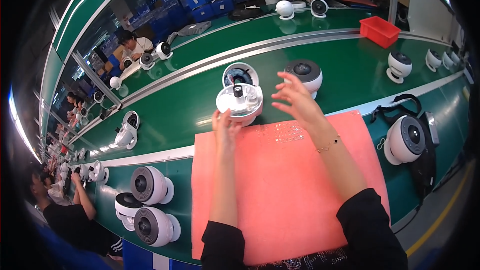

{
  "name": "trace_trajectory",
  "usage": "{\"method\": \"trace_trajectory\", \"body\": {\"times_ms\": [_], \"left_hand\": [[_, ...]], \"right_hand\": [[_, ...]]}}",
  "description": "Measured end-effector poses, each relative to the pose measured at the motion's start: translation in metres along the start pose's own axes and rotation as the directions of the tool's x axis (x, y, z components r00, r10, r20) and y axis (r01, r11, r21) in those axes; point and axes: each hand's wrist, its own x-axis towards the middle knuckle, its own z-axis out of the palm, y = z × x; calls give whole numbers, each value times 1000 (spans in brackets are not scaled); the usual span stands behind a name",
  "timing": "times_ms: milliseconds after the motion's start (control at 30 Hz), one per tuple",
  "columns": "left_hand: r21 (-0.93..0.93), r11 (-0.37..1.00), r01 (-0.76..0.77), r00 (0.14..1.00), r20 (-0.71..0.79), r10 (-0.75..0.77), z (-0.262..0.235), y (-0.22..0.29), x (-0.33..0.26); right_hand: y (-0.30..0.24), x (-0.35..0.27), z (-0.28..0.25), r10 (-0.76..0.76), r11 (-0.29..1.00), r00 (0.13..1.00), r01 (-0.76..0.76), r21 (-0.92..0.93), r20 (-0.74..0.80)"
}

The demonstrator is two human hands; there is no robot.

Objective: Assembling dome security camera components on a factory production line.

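At the far edge of the pink mat (280, 185), a white round device housing (245, 116) stands opened. Its upturned half shows a shiny white inside with a short black cylinder (237, 90) in the middle. Behind it the other shell half (240, 74) leans back, dark inside, with thin wires between the halves. My left hand (226, 129) grips the near left side of the housing. My right hand (298, 97) hovers to its right, fingers spread and holding nothing. Just behind that hand sits a closed white device (304, 74) with a grey face and dark lens.
Small metal bits (288, 133) lie in rows on the mat. White devices (150, 185) stand at the left; another white device (404, 140) rests by a black strap bag (425, 170) at the right. A red bin (380, 31) is beyond the green belt (345, 62). Several people work nearby.
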Motion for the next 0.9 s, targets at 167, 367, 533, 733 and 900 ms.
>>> {"method": "trace_trajectory", "body": {"times_ms": [167,367,533,733,900], "left_hand": [[192,977,94,995,25,-100,-21,62,-18],[182,980,82,978,174,-114,12,85,-49],[225,959,175,857,445,-261,-12,86,-39],[426,870,-248,459,842,-281,8,96,-108],[604,637,-480,-213,624,-752,69,30,-97]], "right_hand": [[-11,-24,-8,-393,-19,778,525,-851,489],[-17,-55,-38,-441,-483,538,532,-695,719],[-40,-90,-39,-487,-421,327,724,-546,810],[-41,-157,-12,-135,575,674,650,-497,726],[-44,-175,6,427,750,808,-66,-658,406]]}}
